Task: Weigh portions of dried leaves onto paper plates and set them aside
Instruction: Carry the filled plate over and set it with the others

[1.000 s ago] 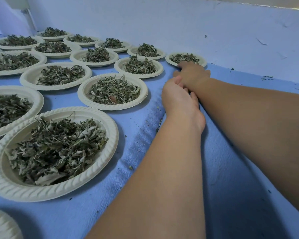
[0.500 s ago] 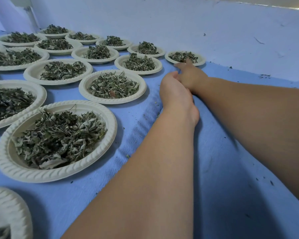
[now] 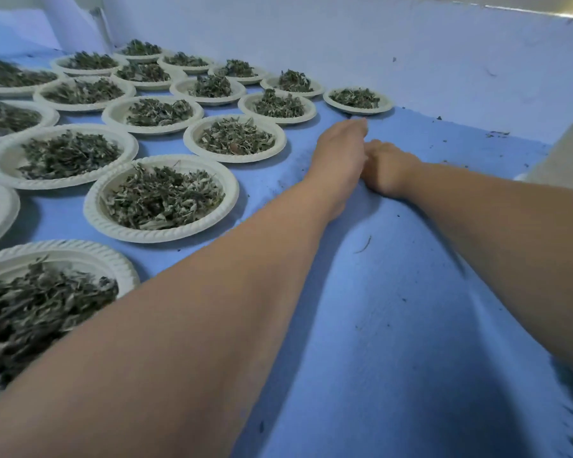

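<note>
Several white paper plates with heaps of dried green leaves stand in rows on the blue cloth (image 3: 394,325). The far-right plate (image 3: 382,107) sits alone near the wall. My left hand (image 3: 339,150) lies stretched over the cloth, its straight fingers ending just short of that plate and holding nothing. My right hand (image 3: 389,168) rests on the cloth right beside it, touching it, with fingers loosely curled and nothing visible in them. The nearest full plates are one beside my left forearm (image 3: 95,223) and one under it at the lower left (image 3: 119,269).
A pale blue wall (image 3: 411,54) rises directly behind the plates. Leaf crumbs and a stray stem (image 3: 364,244) dot the cloth on the right. A beige object (image 3: 569,153) shows at the right edge. A white post (image 3: 76,24) stands at the back left.
My right hand has come off the far-right plate's rim and drawn back toward me. Both hands now sit lower on the cloth, and the view has shifted so more plates show.
</note>
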### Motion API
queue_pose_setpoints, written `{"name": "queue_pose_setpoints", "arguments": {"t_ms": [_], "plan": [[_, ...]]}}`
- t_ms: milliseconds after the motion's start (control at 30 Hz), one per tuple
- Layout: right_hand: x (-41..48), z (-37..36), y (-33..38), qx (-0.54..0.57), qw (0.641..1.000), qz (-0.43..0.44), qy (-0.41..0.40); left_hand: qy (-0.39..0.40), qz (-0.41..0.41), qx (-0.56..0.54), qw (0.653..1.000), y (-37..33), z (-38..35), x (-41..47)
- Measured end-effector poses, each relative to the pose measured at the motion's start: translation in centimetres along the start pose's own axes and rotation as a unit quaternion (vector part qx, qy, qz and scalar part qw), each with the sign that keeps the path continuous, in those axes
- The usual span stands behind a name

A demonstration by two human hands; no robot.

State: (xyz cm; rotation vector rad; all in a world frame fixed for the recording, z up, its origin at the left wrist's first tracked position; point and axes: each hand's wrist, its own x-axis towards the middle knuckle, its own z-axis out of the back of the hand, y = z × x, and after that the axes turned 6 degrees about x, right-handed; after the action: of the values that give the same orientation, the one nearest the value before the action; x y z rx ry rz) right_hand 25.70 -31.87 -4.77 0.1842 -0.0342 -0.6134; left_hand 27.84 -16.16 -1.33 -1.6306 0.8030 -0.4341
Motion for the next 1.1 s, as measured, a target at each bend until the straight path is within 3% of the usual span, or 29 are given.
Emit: {"name": "queue_pose_setpoints", "arguments": {"t_ms": [300, 667, 1033, 1100], "plan": [[-5.0, -0.5, 0.5, 0.016, 1.0, -0.015, -0.008, -0.004, -0.044, 0.111, 0.993, -0.6, 4.9, -0.9], [-5.5, -0.3, 0.6, 0.013, 1.0, -0.019, 0.003, 0.0, -0.049, 0.093, 0.994, -1.2, 8.3, -0.7], [-7.7, -0.4, 1.4, 0.004, 0.999, -0.037, 0.03, -0.034, -0.08, 0.181, 0.98, -0.2, 4.9, -1.6], [-9.0, -0.1, 1.7, 0.016, 0.998, -0.033, 0.048, -0.029, -0.108, 0.249, 0.962, -0.1, 3.6, -2.5]]}}
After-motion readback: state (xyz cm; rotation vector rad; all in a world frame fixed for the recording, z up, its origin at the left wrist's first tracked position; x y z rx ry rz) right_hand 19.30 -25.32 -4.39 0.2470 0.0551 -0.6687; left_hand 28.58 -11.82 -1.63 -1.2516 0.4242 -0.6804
